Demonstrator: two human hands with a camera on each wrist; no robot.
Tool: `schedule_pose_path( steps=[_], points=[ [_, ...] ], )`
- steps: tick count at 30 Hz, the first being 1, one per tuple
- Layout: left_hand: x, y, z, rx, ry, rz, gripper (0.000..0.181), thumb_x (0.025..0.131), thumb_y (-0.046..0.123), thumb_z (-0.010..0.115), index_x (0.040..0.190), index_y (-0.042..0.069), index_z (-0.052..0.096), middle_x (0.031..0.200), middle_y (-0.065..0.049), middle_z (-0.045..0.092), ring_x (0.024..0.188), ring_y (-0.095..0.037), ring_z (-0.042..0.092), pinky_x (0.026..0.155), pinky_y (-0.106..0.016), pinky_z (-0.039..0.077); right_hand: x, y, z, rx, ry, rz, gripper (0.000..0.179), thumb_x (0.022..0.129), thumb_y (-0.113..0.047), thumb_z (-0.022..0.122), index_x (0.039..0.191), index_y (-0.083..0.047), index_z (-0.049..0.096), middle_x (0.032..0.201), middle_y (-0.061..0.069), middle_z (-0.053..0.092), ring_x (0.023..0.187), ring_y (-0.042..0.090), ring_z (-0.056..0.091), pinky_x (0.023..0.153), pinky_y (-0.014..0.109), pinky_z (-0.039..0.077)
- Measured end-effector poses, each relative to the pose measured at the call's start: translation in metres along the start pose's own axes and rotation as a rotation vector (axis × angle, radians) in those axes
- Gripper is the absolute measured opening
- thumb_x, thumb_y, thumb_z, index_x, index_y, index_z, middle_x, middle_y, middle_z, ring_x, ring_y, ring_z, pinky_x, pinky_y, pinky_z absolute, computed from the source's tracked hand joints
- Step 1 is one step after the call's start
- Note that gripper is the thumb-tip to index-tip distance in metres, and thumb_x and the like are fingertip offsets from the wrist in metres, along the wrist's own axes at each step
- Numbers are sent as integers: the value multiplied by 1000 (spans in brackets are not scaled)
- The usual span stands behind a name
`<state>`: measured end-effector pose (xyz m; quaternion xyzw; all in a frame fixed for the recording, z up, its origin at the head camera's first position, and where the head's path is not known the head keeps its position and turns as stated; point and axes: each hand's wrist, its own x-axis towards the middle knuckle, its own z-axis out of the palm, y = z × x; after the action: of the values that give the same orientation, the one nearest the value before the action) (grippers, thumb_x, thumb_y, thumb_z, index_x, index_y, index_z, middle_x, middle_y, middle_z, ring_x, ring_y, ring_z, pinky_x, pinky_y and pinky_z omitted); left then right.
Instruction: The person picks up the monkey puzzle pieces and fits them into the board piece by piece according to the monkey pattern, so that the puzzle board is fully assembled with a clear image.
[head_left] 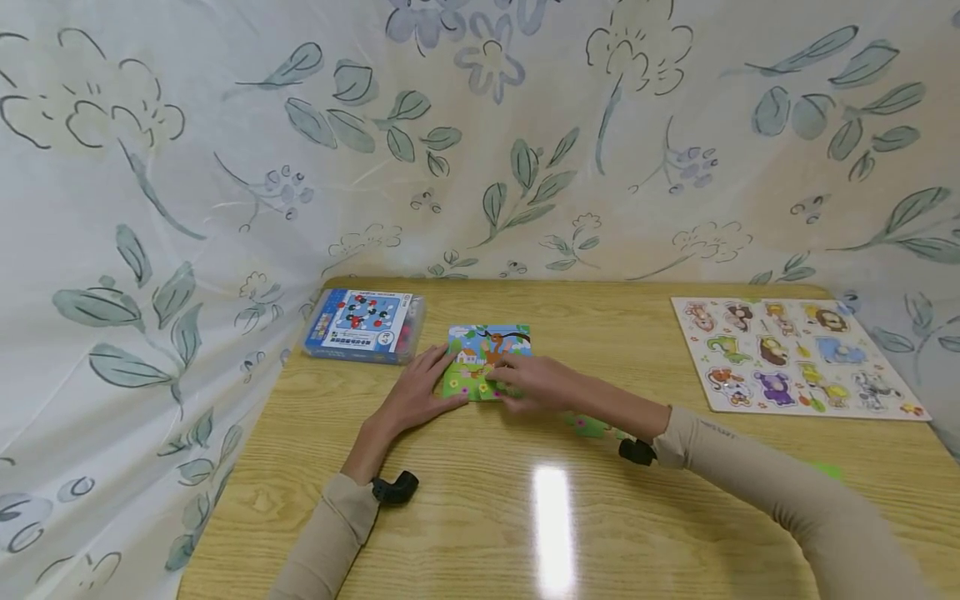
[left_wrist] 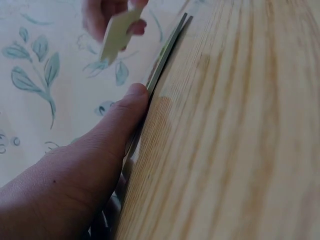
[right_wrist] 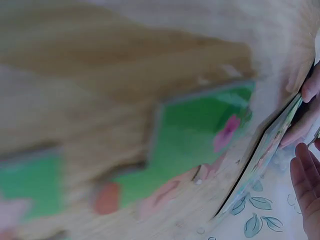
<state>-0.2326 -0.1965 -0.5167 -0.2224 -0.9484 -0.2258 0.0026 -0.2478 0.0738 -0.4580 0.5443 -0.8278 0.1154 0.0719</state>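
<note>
A square picture puzzle (head_left: 463,385) with a house, a tree branch and flowers lies flat on the table. My left hand (head_left: 417,392) rests at its left side, fingers extended and the thumb (left_wrist: 131,102) along its near edge. Over the puzzle's right part is my right hand (head_left: 534,383). It pinches a flat puzzle piece (left_wrist: 117,37), whose pale side faces the left wrist camera; the piece is raised above the board in that view. Loose green puzzle pieces (head_left: 588,426) lie on the table under the right forearm, one with a pink flower (right_wrist: 200,135).
A clear plastic box with a molecule-model label (head_left: 365,325) stands at the back left. On the right lies a white animal puzzle board (head_left: 798,358). A small bright green item (head_left: 827,470) shows beside the right sleeve. A flowered curtain (head_left: 480,167) hangs behind the wooden table (head_left: 450,517).
</note>
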Motion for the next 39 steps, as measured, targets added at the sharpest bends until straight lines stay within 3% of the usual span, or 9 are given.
schedule_pose_path(
  steps=[6, 14, 26, 35, 39],
  points=[
    [0, -1, 1, 1, 7, 12, 84, 87, 59, 61, 154, 19, 30, 161, -5, 27, 149, -32, 23, 117, -56, 25, 22, 9, 4, 79, -110, 80, 35, 90, -23, 64, 121, -8, 65, 112, 10, 61, 75, 9, 55, 66, 20, 48],
    [0, 0, 3, -7, 4, 14, 84, 87, 57, 63, 154, 19, 30, 161, -5, 26, 150, -31, 21, 118, -56, 24, 44, 16, 13, 184, -184, 112, 37, 86, -20, 61, 119, -5, 68, 98, 8, 60, 70, 8, 42, 62, 19, 36],
    [0, 2, 1, -6, 12, 19, 84, 87, 56, 63, 154, 17, 30, 160, -7, 27, 149, -33, 22, 118, -56, 24, 56, 16, 17, 170, -252, 131, 32, 88, -24, 60, 114, -8, 70, 104, 6, 62, 81, 10, 46, 68, 21, 41],
    [0, 1, 1, 4, 18, 17, 83, 87, 56, 63, 154, 16, 31, 160, -8, 28, 148, -34, 24, 117, -56, 26, 62, 11, 16, 106, -237, 31, 26, 93, -25, 59, 106, -8, 73, 95, 5, 63, 71, 7, 44, 60, 17, 35],
    [1, 0, 0, 11, 26, 27, 83, 87, 54, 64, 153, 15, 32, 159, -9, 29, 148, -35, 25, 117, -56, 26, 64, 10, 14, 105, -257, 44, 25, 92, -25, 59, 106, -8, 73, 97, 5, 64, 71, 7, 45, 59, 16, 34]
  ],
)
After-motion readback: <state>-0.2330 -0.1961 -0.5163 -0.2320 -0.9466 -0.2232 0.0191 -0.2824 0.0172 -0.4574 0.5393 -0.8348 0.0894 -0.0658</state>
